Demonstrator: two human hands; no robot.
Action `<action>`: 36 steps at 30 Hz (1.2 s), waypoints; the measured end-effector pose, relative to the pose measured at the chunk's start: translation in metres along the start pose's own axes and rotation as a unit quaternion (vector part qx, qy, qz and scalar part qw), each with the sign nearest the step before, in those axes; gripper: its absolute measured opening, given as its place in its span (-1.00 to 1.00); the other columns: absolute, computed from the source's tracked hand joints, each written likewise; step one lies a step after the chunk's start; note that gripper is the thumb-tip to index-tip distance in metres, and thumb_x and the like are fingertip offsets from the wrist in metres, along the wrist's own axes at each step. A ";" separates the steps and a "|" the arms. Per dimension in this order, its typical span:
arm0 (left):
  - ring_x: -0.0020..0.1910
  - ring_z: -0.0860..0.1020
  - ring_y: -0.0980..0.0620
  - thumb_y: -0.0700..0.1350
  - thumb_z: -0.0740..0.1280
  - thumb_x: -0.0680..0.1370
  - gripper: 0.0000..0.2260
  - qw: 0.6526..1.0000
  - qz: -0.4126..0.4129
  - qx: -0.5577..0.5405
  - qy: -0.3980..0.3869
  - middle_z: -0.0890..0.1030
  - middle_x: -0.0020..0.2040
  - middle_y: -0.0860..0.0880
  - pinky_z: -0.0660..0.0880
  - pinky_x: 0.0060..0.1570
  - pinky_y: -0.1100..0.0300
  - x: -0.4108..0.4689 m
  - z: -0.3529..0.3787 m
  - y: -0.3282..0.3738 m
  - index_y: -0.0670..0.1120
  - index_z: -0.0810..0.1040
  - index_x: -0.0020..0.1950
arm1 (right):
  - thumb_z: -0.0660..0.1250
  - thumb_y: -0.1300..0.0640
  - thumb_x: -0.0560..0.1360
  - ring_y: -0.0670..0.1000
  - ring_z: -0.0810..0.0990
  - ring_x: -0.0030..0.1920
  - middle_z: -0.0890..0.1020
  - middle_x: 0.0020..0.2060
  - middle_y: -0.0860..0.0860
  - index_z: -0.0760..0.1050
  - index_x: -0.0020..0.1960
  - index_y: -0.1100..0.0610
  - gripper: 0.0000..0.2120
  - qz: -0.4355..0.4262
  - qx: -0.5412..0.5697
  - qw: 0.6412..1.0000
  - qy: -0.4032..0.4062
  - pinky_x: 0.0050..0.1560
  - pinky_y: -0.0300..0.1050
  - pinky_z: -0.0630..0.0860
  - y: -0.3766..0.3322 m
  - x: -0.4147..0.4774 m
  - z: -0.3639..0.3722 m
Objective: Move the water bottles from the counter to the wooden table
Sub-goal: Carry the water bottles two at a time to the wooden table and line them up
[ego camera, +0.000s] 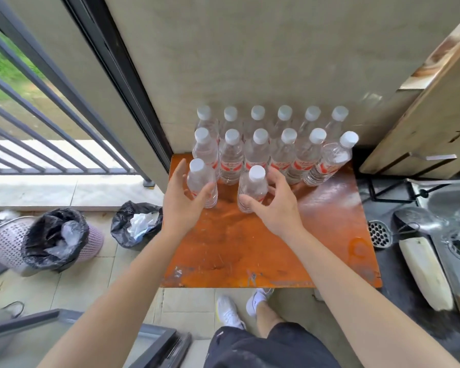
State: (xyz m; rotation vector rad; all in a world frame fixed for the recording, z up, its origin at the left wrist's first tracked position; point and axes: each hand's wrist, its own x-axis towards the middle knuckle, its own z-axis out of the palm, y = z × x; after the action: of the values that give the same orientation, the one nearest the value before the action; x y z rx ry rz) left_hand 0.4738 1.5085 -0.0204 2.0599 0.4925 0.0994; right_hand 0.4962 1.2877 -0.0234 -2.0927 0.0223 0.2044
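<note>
Several clear water bottles with white caps and red labels stand in two rows (258, 152) at the back of the orange-brown wooden table (263, 251), against the wall. Two more bottles stand upright in front of those rows. My left hand (181, 200) is cupped around the front left bottle (198, 179), thumb against its near side and fingers spread off its left side. My right hand (274, 205) curves around the front right bottle (254, 185), thumb low at its base and fingers spread to its right. Neither hand is closed tightly.
A dark counter with a steel sink (457, 229), a drain strainer (379, 233) and a cutting board lies right of the table. A lined bin (53, 240) and a black rubbish bag (136, 224) stand on the floor at the left. My feet are below the table's front edge.
</note>
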 end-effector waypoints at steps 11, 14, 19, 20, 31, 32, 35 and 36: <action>0.31 0.55 0.06 0.08 0.43 0.55 -0.60 0.994 0.029 -0.030 -0.097 0.63 0.26 0.04 0.48 0.33 -0.06 0.029 -0.029 0.028 0.07 0.54 0.38 | 0.25 -0.16 0.63 0.01 0.63 0.05 0.69 -0.05 -0.05 0.61 0.12 0.04 -0.69 -0.095 -0.098 0.989 -0.059 0.14 0.08 0.54 -0.037 0.022 -0.026; 0.27 0.57 0.03 0.03 0.47 0.53 -0.62 0.996 0.009 -0.055 -0.071 0.65 0.21 0.04 0.52 0.27 -0.02 0.029 -0.024 0.034 0.03 0.58 0.34 | 0.25 -0.17 0.63 0.03 0.61 -0.06 0.67 -0.16 -0.01 0.61 0.02 0.07 -0.66 -0.120 -0.110 0.985 -0.062 0.03 0.01 0.52 -0.043 0.026 -0.021; 0.26 0.56 0.04 -0.01 0.50 0.51 -0.64 0.995 -0.004 -0.066 -0.071 0.63 0.21 0.05 0.51 0.25 0.03 0.033 -0.019 0.043 0.03 0.59 0.29 | 0.24 -0.23 0.61 0.00 0.62 -0.11 0.68 -0.20 -0.03 0.62 -0.01 0.03 -0.65 -0.120 -0.077 0.989 -0.035 0.00 0.01 0.54 -0.055 0.039 0.003; 0.26 0.54 0.05 0.00 0.49 0.51 -0.63 0.996 -0.001 -0.059 -0.073 0.62 0.22 0.05 0.50 0.26 0.04 0.032 -0.018 0.044 0.02 0.59 0.31 | 0.22 -0.25 0.60 0.02 0.62 -0.13 0.67 -0.22 -0.01 0.61 -0.03 0.05 -0.61 -0.122 -0.080 0.989 -0.030 -0.02 0.03 0.54 -0.058 0.042 0.008; 0.27 0.56 0.07 0.18 0.41 0.53 -0.56 0.997 0.000 -0.014 -0.074 0.62 0.26 0.07 0.51 0.29 -0.04 0.023 -0.031 0.047 0.04 0.56 0.36 | 0.13 -0.26 0.64 -0.08 0.60 0.20 0.68 0.15 -0.11 0.55 0.34 0.01 -0.52 -0.096 -0.085 0.992 0.002 0.25 -0.09 0.50 -0.067 0.030 -0.003; 0.22 0.58 0.07 0.19 0.36 0.56 -0.57 0.998 0.016 0.005 -0.063 0.64 0.21 0.08 0.53 0.26 -0.05 0.023 -0.035 0.053 0.03 0.56 0.36 | 0.11 -0.22 0.66 -0.08 0.61 0.18 0.68 0.10 -0.12 0.55 0.32 0.01 -0.56 -0.101 -0.080 0.991 0.025 0.23 -0.07 0.51 -0.070 0.028 -0.010; 0.11 0.60 -0.06 0.14 0.22 0.65 -0.60 0.991 0.109 0.081 -0.001 0.64 0.06 0.03 0.53 0.13 0.02 0.023 -0.043 0.079 -0.01 0.50 0.42 | 0.08 -0.14 0.69 -0.04 0.59 0.20 0.64 0.20 -0.08 0.50 0.37 0.01 -0.60 -0.151 -0.105 0.977 0.104 0.22 0.00 0.52 -0.075 0.023 -0.037; 0.18 0.57 -0.10 0.11 0.20 0.67 -0.60 0.983 0.154 0.102 0.023 0.63 0.16 -0.03 0.49 0.18 0.00 0.023 -0.042 0.089 -0.03 0.47 0.45 | 0.09 -0.14 0.69 -0.03 0.56 0.26 0.58 0.30 -0.04 0.44 0.43 0.01 -0.59 -0.172 -0.124 0.968 0.134 0.24 -0.03 0.51 -0.074 0.023 -0.048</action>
State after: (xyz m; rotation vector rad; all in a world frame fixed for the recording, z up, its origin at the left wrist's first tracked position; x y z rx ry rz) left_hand 0.5102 1.5123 0.0742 2.3276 0.2151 0.2907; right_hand 0.5326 1.2856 0.0597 -2.3179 -0.2125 -0.2999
